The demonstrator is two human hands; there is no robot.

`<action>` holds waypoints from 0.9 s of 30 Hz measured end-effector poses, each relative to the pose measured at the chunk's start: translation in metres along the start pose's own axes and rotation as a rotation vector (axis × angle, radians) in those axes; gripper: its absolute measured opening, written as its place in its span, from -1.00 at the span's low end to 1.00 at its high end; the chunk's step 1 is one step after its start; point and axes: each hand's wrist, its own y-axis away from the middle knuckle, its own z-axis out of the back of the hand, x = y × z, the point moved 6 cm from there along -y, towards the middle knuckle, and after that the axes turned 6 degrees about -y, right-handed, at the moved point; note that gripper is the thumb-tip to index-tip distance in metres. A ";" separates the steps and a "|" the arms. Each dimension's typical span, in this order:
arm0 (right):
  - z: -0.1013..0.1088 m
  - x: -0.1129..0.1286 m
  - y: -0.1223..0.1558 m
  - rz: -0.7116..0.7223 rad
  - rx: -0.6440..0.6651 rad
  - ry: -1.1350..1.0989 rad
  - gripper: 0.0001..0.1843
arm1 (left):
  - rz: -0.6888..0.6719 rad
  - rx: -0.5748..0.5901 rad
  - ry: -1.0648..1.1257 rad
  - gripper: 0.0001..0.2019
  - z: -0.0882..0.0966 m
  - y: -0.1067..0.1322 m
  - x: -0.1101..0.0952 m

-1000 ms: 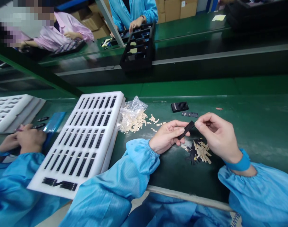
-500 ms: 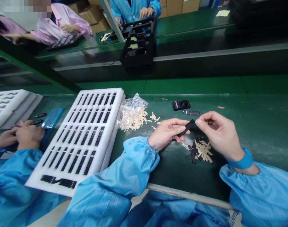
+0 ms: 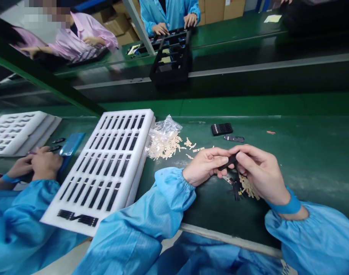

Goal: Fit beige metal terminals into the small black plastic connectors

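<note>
A narrow black bar-shaped part (image 3: 228,162) is pinched between the thumb and fingers of my left hand (image 3: 203,165). My right hand (image 3: 259,172) is closed at its other end, thumb and forefinger pressed together on it. Whether a smaller piece sits in that pinch is hidden. Beneath the hands lies a pile of cream strips and black scraps (image 3: 236,188), partly covered by my right hand. Just beyond my fingers are a single flat black part (image 3: 234,138) and a neat stack of black parts (image 3: 222,129).
White foam trays (image 3: 105,149) with rows of black parts stand to my left. Beside them a clear plastic bag (image 3: 169,124) lies among loose cream pieces (image 3: 166,149). A co-worker's hands (image 3: 45,164) are at far left. Across the line, people work at black trays (image 3: 171,74).
My right hand has moved left and closed onto the far end of the black part, which sits slightly lower. The camera view has shifted a little. Across the line, a co-worker's hands have moved.
</note>
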 end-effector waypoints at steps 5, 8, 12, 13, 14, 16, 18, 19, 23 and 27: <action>-0.008 -0.013 0.001 -0.094 -0.035 -0.298 -0.74 | 0.031 0.030 0.021 -0.56 -0.002 0.001 0.004; -0.010 -0.015 -0.001 -0.161 -0.046 -0.332 -0.67 | 0.020 0.013 0.013 -0.52 -0.003 0.001 0.003; -0.005 -0.005 -0.002 -0.060 -0.052 -0.122 -0.61 | -0.006 -0.045 0.045 -0.56 -0.004 0.000 0.001; -0.003 -0.002 -0.002 -0.013 -0.051 -0.025 -0.62 | -0.007 -0.057 0.059 -0.58 -0.004 0.000 0.001; -0.002 0.000 -0.002 0.028 -0.048 0.063 -0.64 | -0.005 -0.063 0.071 -0.59 -0.003 0.000 0.001; -0.001 0.003 -0.002 0.086 -0.043 0.166 -0.69 | 0.010 -0.060 0.088 -0.59 -0.003 -0.001 0.003; -0.001 0.003 -0.002 0.125 -0.030 0.194 -0.71 | 0.023 -0.056 0.102 -0.58 -0.002 -0.001 0.005; -0.002 0.003 -0.002 0.138 -0.024 0.208 -0.73 | 0.028 -0.054 0.111 -0.58 -0.001 -0.001 0.006; -0.003 0.002 -0.003 0.131 0.013 0.251 -0.72 | 0.037 -0.048 0.143 -0.59 0.000 -0.002 0.007; -0.005 0.003 -0.006 0.087 0.055 0.222 -0.66 | 0.012 -0.034 0.144 -0.60 0.000 -0.003 0.006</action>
